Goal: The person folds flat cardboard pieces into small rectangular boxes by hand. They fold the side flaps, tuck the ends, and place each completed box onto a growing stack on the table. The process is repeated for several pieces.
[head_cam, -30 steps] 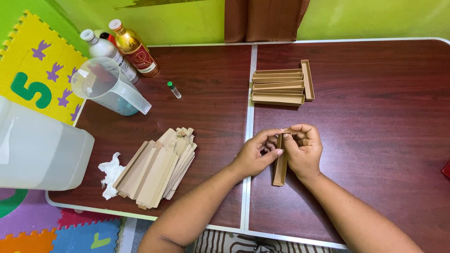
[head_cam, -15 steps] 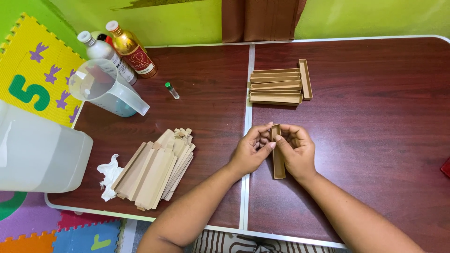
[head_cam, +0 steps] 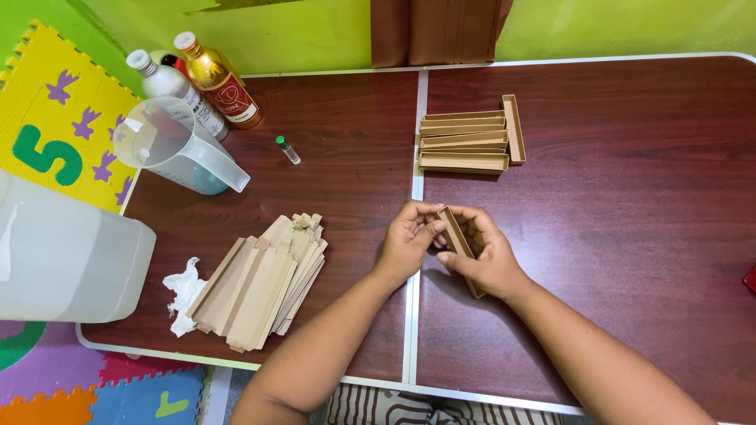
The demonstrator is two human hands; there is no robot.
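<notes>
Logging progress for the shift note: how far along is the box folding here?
Done: five folded narrow boxes sit grouped at the far side of the table. In hand: the left hand and right hand together hold one long brown box, fingers at its upper end. Left: a stack of flat blanks lies at the near left, apparently unfolded.

The table (head_cam: 614,157) is dark red-brown. The little boxes (head_cam: 465,142) and flat pieces (head_cam: 260,283) are light brown. The mat (head_cam: 55,134) is yellow with purple shapes. The wall (head_cam: 630,24) is green.
</notes>
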